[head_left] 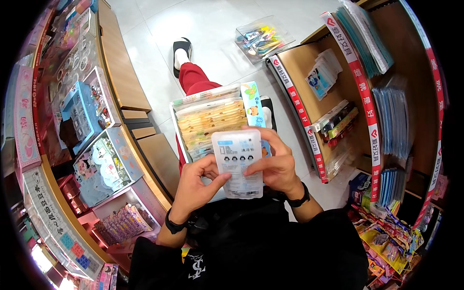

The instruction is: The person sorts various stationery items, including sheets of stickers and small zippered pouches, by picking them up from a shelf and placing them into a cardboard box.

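A small white packet (237,166) with pale blue print and writing is held upright between both hands, in front of the chest. My left hand (201,181) grips its left edge, thumb on the face. On the right edge my right hand (277,163) holds it, with a finger lying across the printed side. Beyond the packet, an open display box (179,141) rests over the lap, with a row of yellowish flat packets (210,119) standing inside it. Its blue flap (251,98) bears cartoon pictures. The hands hide the near part of the box.
Shelves with boxed small goods (105,163) curve along the left. A shelf rack with red and white edging (297,105) stands to the right, holding plastic sleeves (391,116). A clear bin of colourful items (262,40) sits on the tiled floor ahead.
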The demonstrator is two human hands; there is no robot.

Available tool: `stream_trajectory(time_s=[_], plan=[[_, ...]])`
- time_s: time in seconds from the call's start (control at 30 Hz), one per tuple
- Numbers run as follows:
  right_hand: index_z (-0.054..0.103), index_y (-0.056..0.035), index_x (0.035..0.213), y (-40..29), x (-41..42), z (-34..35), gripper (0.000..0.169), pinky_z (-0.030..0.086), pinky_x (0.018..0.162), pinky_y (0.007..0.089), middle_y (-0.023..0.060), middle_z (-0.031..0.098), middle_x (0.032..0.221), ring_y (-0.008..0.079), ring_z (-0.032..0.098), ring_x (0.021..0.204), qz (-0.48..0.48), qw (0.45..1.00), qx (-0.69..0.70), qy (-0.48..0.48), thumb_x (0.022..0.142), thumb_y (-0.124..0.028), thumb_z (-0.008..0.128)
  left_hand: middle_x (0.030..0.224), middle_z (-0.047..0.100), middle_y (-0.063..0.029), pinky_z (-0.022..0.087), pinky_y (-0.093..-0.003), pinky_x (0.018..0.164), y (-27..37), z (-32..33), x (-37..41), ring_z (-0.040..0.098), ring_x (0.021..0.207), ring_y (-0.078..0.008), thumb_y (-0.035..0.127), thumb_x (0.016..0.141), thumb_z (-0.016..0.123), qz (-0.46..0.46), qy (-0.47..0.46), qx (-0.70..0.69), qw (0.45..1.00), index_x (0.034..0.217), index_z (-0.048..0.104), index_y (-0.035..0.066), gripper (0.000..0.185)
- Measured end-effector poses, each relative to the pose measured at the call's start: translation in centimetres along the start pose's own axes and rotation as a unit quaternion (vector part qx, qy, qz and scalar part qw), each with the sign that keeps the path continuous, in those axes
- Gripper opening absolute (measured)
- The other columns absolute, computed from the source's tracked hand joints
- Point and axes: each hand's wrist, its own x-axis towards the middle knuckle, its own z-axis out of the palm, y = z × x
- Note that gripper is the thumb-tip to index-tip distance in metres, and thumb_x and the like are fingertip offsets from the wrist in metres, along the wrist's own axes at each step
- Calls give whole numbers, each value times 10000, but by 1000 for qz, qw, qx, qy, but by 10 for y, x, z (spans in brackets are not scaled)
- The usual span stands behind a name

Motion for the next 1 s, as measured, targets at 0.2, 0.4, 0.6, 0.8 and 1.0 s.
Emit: stream_trajectory(time_s=[0.2, 0.4, 0.6, 0.8, 1.0], plan=[[640, -29, 1242, 2, -4, -8, 392, 531, 869, 326, 168, 657, 1192, 228, 650, 1061, 162, 978, 123, 39, 855, 31, 659, 786, 723, -26, 470, -178, 601, -11, -6, 7, 624, 657, -31, 59, 900, 725, -29, 58, -91, 994, 1032, 702, -32, 162], [605, 22, 1226, 13, -13, -7, 354, 527, 702, 241, 85, 713, 1000, 107, 660, 850, 313, 926, 195, -84, 899, -53, 717, 774, 719, -40, 451, -165, 542, -8, -5, 12, 603, 602, -26, 68, 909, 718, -52, 53, -110, 991, 1013, 700, -48, 157], [641, 43, 1168, 1, -5, -5, 254, 547, 763, 257, 83, 720, 1040, 102, 673, 907, 341, 907, 233, -73, 922, -5, 686, 779, 717, -49, 449, -177, 512, 0, -5, 12, 599, 589, -36, 86, 926, 701, -65, 33, -118, 990, 1029, 698, -58, 177], [639, 44, 1172, 2, -5, 0, 264, 544, 782, 268, 89, 728, 1026, 113, 678, 904, 327, 906, 263, -60, 925, -30, 691, 795, 716, -48, 452, -186, 513, -3, -8, 11, 606, 611, -46, 93, 941, 681, -58, 33, -137, 988, 1057, 699, -57, 190], [653, 32, 1143, -2, -1, 0, 248, 534, 758, 259, 84, 739, 964, 108, 684, 860, 332, 910, 215, -124, 923, -69, 705, 804, 711, -34, 421, -187, 546, 0, -8, 11, 559, 625, -19, 96, 948, 671, -43, 50, -112, 992, 1092, 696, -59, 213]])
